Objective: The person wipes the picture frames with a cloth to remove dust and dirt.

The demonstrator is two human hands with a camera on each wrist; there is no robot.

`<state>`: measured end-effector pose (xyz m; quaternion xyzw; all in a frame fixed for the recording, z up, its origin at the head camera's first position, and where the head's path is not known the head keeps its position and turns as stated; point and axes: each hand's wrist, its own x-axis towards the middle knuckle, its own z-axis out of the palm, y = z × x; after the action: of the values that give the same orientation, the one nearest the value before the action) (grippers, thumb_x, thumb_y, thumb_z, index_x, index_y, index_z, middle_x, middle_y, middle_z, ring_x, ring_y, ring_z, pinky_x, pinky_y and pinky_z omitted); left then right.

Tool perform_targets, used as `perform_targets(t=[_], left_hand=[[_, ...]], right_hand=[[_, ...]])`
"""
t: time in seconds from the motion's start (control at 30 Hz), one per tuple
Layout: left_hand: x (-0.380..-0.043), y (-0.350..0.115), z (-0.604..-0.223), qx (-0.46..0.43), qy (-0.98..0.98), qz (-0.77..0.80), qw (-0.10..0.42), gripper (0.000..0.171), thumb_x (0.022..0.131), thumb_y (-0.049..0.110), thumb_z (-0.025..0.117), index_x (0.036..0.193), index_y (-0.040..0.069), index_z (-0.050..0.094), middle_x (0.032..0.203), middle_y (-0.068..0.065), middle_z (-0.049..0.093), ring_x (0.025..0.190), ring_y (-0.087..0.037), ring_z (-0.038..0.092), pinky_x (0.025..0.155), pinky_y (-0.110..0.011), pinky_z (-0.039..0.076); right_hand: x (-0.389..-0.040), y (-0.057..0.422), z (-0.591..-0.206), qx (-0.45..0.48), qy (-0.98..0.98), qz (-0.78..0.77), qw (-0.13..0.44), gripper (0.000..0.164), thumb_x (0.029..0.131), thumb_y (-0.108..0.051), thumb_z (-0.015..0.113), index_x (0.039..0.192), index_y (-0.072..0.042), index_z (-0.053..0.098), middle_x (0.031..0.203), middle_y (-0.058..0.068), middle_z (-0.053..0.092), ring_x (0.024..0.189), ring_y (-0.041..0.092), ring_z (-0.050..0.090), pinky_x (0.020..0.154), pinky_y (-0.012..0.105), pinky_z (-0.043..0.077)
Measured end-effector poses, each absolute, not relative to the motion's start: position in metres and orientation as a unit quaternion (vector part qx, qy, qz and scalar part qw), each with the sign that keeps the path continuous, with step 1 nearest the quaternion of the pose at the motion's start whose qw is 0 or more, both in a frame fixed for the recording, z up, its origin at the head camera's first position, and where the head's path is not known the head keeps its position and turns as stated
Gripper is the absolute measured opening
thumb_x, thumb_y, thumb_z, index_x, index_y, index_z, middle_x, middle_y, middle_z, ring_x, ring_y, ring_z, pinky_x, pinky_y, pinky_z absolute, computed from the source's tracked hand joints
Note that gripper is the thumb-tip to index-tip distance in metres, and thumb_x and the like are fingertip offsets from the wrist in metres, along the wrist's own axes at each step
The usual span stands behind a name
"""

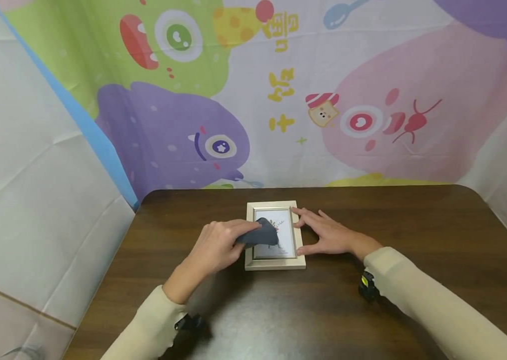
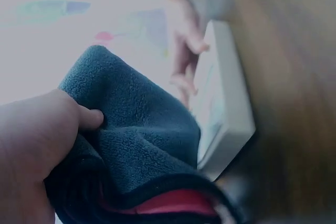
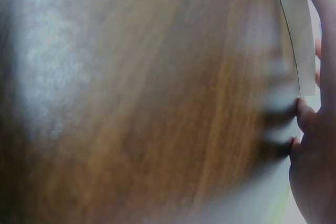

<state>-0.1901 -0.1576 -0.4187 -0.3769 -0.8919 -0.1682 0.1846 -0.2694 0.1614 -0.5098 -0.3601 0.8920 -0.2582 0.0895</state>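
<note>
A cream picture frame lies flat on the table, with a drawing behind its front. My left hand grips a folded dark blue-grey cloth over the left part of the frame. In the left wrist view the cloth looks fuzzy, with dark edging and a red patch low down. My right hand rests on the frame's right side, thumb and fingers spread. The right wrist view shows that hand beside the frame's pale edge. The cloth hides part of the drawing.
The dark brown wooden table reaches back to a hanging sheet printed with cartoon monsters. Pale panels stand on the left and right. Black wrist cameras sit under both sleeves.
</note>
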Motion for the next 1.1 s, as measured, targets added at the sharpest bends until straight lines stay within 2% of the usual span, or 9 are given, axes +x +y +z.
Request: perform_targets(t=[0.2, 0.43, 0.63, 0.7, 0.8, 0.83, 0.97, 1.03, 1.1], left_hand=[[-0.199, -0.185, -0.402, -0.362, -0.888, -0.185, 0.216, 0.057, 0.074, -0.007, 0.072, 0.124, 0.02, 0.068, 0.117, 0.001, 0.07, 0.089, -0.022, 0.07, 0.06, -0.038, 0.054], [-0.215, -0.209, -0.393, -0.352, -0.893, -0.172, 0.223, 0.06, 0.075, -0.01, 0.07, 0.127, 0.02, 0.067, 0.122, 0.001, 0.068, 0.074, -0.017, 0.065, 0.05, -0.033, 0.043], [-0.221, -0.22, -0.394, -0.361, -0.888, -0.162, 0.234, 0.06, 0.074, -0.013, 0.07, 0.126, 0.016, 0.068, 0.122, 0.0, 0.068, 0.074, -0.015, 0.063, 0.051, -0.03, 0.039], [-0.219, -0.221, -0.395, -0.375, -0.884, -0.152, 0.236, 0.061, 0.073, -0.014, 0.069, 0.126, 0.015, 0.068, 0.124, 0.001, 0.067, 0.068, -0.014, 0.06, 0.048, -0.029, 0.035], [-0.216, -0.221, -0.394, -0.397, -0.876, -0.134, 0.24, 0.061, 0.073, -0.016, 0.067, 0.126, 0.014, 0.068, 0.127, 0.001, 0.065, 0.059, -0.012, 0.051, 0.044, -0.026, 0.026], [-0.215, -0.221, -0.393, -0.4, -0.874, -0.126, 0.244, 0.061, 0.073, -0.017, 0.067, 0.125, 0.014, 0.068, 0.128, 0.001, 0.064, 0.06, -0.013, 0.052, 0.044, -0.026, 0.023], [-0.213, -0.223, -0.39, -0.398, -0.871, -0.111, 0.265, 0.062, 0.072, -0.019, 0.067, 0.124, 0.014, 0.069, 0.128, 0.001, 0.064, 0.083, -0.019, 0.068, 0.044, -0.026, 0.024], [-0.211, -0.225, -0.389, -0.401, -0.868, -0.105, 0.274, 0.062, 0.072, -0.02, 0.067, 0.124, 0.014, 0.069, 0.128, 0.001, 0.065, 0.099, -0.022, 0.068, 0.044, -0.027, 0.028], [-0.21, -0.226, -0.387, -0.408, -0.864, -0.097, 0.281, 0.061, 0.073, -0.019, 0.066, 0.124, 0.015, 0.069, 0.128, 0.001, 0.065, 0.105, -0.022, 0.066, 0.043, -0.027, 0.033]], right_hand=[[-0.269, 0.162, -0.509, -0.352, 0.895, -0.258, 0.093, 0.08, 0.077, -0.068, 0.068, 0.14, -0.026, 0.042, 0.158, -0.008, 0.026, 0.148, 0.025, 0.011, 0.113, 0.059, 0.004], [-0.269, 0.163, -0.509, -0.345, 0.898, -0.257, 0.094, 0.066, 0.076, -0.069, 0.069, 0.127, -0.032, 0.049, 0.16, -0.008, 0.02, 0.148, 0.024, 0.012, 0.113, 0.058, 0.004], [-0.269, 0.161, -0.51, -0.352, 0.896, -0.254, 0.095, 0.063, 0.076, -0.07, 0.068, 0.124, -0.034, 0.05, 0.162, -0.009, 0.014, 0.148, 0.024, 0.011, 0.114, 0.058, 0.005], [-0.269, 0.161, -0.51, -0.354, 0.894, -0.256, 0.095, 0.064, 0.076, -0.069, 0.068, 0.125, -0.033, 0.05, 0.162, -0.008, 0.014, 0.148, 0.025, 0.011, 0.113, 0.059, 0.004], [-0.27, 0.162, -0.511, -0.352, 0.896, -0.256, 0.091, 0.076, 0.076, -0.069, 0.068, 0.135, -0.029, 0.046, 0.161, -0.009, 0.019, 0.148, 0.024, 0.012, 0.113, 0.06, 0.004], [-0.27, 0.163, -0.511, -0.349, 0.897, -0.255, 0.09, 0.076, 0.075, -0.07, 0.068, 0.136, -0.029, 0.045, 0.16, -0.01, 0.019, 0.148, 0.023, 0.012, 0.113, 0.059, 0.004], [-0.271, 0.163, -0.511, -0.344, 0.901, -0.252, 0.088, 0.082, 0.074, -0.072, 0.068, 0.139, -0.029, 0.042, 0.158, -0.011, 0.025, 0.148, 0.021, 0.012, 0.114, 0.058, 0.004], [-0.271, 0.163, -0.512, -0.344, 0.9, -0.251, 0.091, 0.083, 0.074, -0.072, 0.067, 0.14, -0.029, 0.041, 0.158, -0.011, 0.024, 0.148, 0.021, 0.013, 0.114, 0.058, 0.004], [-0.272, 0.162, -0.512, -0.347, 0.899, -0.25, 0.093, 0.089, 0.075, -0.072, 0.067, 0.146, -0.027, 0.036, 0.158, -0.01, 0.025, 0.148, 0.022, 0.012, 0.114, 0.058, 0.004]])
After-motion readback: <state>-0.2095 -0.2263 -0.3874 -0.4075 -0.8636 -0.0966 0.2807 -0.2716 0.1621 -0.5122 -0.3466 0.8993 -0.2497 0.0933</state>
